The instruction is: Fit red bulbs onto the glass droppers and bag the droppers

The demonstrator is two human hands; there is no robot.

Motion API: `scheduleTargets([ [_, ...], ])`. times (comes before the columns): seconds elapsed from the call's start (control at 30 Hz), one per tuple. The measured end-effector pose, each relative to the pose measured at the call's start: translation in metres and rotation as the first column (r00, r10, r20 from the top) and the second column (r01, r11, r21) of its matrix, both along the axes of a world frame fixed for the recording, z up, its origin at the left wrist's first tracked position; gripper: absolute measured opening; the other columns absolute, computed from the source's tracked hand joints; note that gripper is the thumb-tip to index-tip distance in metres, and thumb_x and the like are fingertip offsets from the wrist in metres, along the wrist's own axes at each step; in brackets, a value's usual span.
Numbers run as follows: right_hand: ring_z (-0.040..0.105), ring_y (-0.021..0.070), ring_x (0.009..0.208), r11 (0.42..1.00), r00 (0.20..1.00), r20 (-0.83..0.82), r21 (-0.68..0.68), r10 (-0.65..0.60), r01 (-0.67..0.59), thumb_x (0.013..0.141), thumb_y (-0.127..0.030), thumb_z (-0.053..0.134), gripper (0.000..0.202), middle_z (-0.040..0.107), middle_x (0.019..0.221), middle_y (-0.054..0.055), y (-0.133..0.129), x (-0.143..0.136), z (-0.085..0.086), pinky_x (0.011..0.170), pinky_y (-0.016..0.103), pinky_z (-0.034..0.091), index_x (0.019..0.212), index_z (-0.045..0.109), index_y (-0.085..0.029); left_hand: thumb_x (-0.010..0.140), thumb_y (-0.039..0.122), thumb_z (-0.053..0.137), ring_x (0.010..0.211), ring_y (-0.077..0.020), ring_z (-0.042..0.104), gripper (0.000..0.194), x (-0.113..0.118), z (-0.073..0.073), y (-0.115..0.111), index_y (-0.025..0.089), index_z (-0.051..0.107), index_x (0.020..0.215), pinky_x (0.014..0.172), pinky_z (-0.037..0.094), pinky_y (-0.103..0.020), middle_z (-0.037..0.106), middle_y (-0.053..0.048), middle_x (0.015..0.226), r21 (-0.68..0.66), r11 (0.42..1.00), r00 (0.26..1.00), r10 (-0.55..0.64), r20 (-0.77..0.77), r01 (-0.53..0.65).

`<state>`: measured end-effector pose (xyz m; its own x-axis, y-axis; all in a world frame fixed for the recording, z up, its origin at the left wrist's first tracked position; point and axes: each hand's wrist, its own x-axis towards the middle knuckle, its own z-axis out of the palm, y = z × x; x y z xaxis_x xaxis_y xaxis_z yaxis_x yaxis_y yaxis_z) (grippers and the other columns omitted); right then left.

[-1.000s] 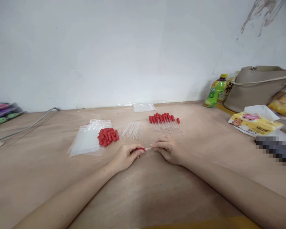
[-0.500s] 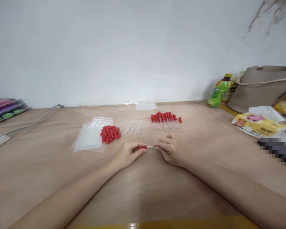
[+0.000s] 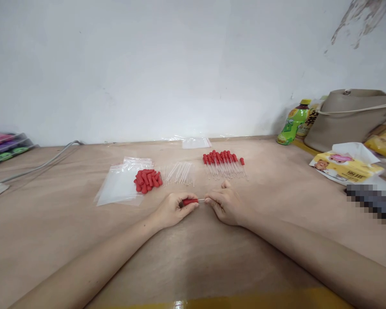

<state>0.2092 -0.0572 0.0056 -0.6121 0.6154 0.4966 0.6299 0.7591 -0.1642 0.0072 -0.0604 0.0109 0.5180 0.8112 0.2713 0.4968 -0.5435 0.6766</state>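
Between thumb and fingers, my left hand (image 3: 177, 210) pinches a red rubber bulb (image 3: 190, 201). A thin clear tube (image 3: 201, 200) reaches from the bulb's right end to my right hand (image 3: 224, 203), whose fingertips are closed on it. Beyond my left hand, a pile of red bulbs (image 3: 148, 180) lies partly on clear zip bags (image 3: 119, 184). Loose clear tubes (image 3: 179, 173) lie to the right of that pile. Farther right, several tubes with red bulbs fitted (image 3: 223, 163) lie in a row, bulbs away from me.
Another clear bag (image 3: 196, 143) lies by the wall. On the right are a green bottle (image 3: 294, 122), a grey-brown bag (image 3: 350, 120), a tissue pack (image 3: 347, 165) and a blurred dark object (image 3: 373, 201). A cable (image 3: 48, 163) and a colourful pack (image 3: 8, 148) are at left.
My right hand has moved slightly left, closer to the bulb, and less of the tube shows between my hands. The view has shifted slightly.
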Motion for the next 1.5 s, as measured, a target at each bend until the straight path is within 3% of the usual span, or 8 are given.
scheduleTargets([
  [0.47, 0.05, 0.0094, 0.056, 0.95, 1.0, -0.018, -0.313, -0.015, 0.009, 0.088, -0.022, 0.034, 0.029, 0.064, 0.065, -0.001, 0.001, -0.007, 0.004, 0.074, 0.028, 0.026, 0.07, 0.056, -0.018, 0.081, 0.024, 0.051, 0.073, -0.0134, 0.06, 0.016, 0.0, -0.001, 0.001, 0.018, 0.063, 0.091, 0.067, 0.047, -0.024, 0.067, -0.002, 0.083, 0.096, 0.995, 0.999, -0.038, -0.035, 0.041],
  [0.63, 0.053, 0.0123, 0.065, 0.957, 0.999, 0.034, -0.289, 0.008, 0.002, 0.089, -0.024, 0.033, 0.028, 0.062, 0.071, 0.002, 0.001, -0.005, 0.012, 0.074, 0.029, 0.031, 0.074, 0.056, -0.017, 0.079, 0.026, 0.054, 0.078, -0.015, 0.06, 0.017, -0.001, 0.001, 0.006, 0.019, 0.063, 0.091, 0.068, 0.047, -0.025, 0.066, -0.003, 0.087, 0.058, 0.998, 1.0, 0.009, 0.0, -0.008],
  [0.73, 0.054, 0.0143, 0.074, 0.96, 1.0, 0.008, -0.28, 0.005, -0.002, 0.088, -0.024, 0.034, 0.023, 0.062, 0.081, 0.005, 0.0, 0.0, 0.014, 0.072, 0.028, 0.035, 0.083, 0.056, -0.017, 0.075, 0.028, 0.059, 0.07, -0.0132, 0.057, 0.026, -0.003, 0.0, 0.011, 0.018, 0.06, 0.099, 0.062, 0.047, -0.025, 0.063, -0.003, 0.083, 0.012, 0.997, 0.996, 0.081, 0.041, -0.082],
  [0.87, 0.056, 0.0136, 0.072, 0.923, 0.96, -0.206, -0.37, -0.191, 0.104, 0.086, -0.023, 0.036, 0.018, 0.063, 0.081, 0.004, 0.012, 0.013, 0.012, 0.066, 0.025, 0.04, 0.087, 0.054, -0.017, 0.074, 0.028, 0.059, 0.06, -0.0094, 0.05, 0.034, -0.005, 0.0, 0.015, 0.015, 0.055, 0.105, 0.055, 0.044, -0.022, 0.056, 0.0, 0.074, -0.046, 0.992, 0.991, 0.117, 0.062, -0.114],
  [0.93, 0.056, 0.0127, 0.063, 0.86, 0.898, -0.278, -0.477, -0.342, 0.18, 0.084, -0.024, 0.039, 0.017, 0.064, 0.074, 0.004, 0.025, 0.021, 0.015, 0.06, 0.024, 0.04, 0.082, 0.054, -0.017, 0.074, 0.029, 0.059, 0.06, -0.0092, 0.048, 0.027, -0.004, 0.001, 0.015, 0.015, 0.059, 0.098, 0.054, 0.042, -0.021, 0.055, 0.0, 0.074, -0.018, 0.993, 0.993, 0.113, 0.016, -0.113],
  [1.03, 0.055, 0.0119, 0.056, 0.762, 0.829, -0.232, -0.569, -0.509, 0.309, 0.079, -0.028, 0.044, 0.019, 0.064, 0.067, 0.003, 0.049, 0.03, 0.025, 0.055, 0.022, 0.039, 0.07, 0.056, -0.017, 0.074, 0.029, 0.059, 0.059, -0.0093, 0.047, 0.021, -0.003, 0.003, 0.013, 0.015, 0.061, 0.089, 0.053, 0.041, -0.021, 0.055, 0.0, 0.072, 0.008, 0.993, 0.993, 0.117, -0.033, -0.117],
  [1.2, 0.055, 0.014, 0.06, 0.661, 0.702, -0.097, -0.444, -0.706, 0.604, 0.073, -0.035, 0.047, 0.027, 0.061, 0.059, 0.002, 0.083, 0.021, 0.042, 0.054, 0.023, 0.034, 0.054, 0.056, -0.018, 0.075, 0.029, 0.057, 0.059, -0.0097, 0.047, 0.017, -0.003, 0.005, 0.013, 0.015, 0.061, 0.085, 0.053, 0.04, -0.021, 0.054, -0.001, 0.071, 0.017, 0.995, 0.994, 0.097, -0.042, -0.096],
  [1.5, 0.056, 0.0199, 0.076, 0.595, 0.63, 0.033, -0.295, -0.776, 0.748, 0.078, -0.034, 0.041, 0.031, 0.063, 0.073, 0.007, 0.107, -0.01, 0.026, 0.074, 0.036, 0.028, 0.067, 0.063, -0.016, 0.076, 0.027, 0.057, 0.061, -0.0099, 0.049, 0.015, -0.003, 0.002, 0.013, 0.015, 0.061, 0.084, 0.054, 0.041, -0.021, 0.054, -0.001, 0.072, 0.016, 0.997, 0.996, 0.08, -0.032, -0.079],
])
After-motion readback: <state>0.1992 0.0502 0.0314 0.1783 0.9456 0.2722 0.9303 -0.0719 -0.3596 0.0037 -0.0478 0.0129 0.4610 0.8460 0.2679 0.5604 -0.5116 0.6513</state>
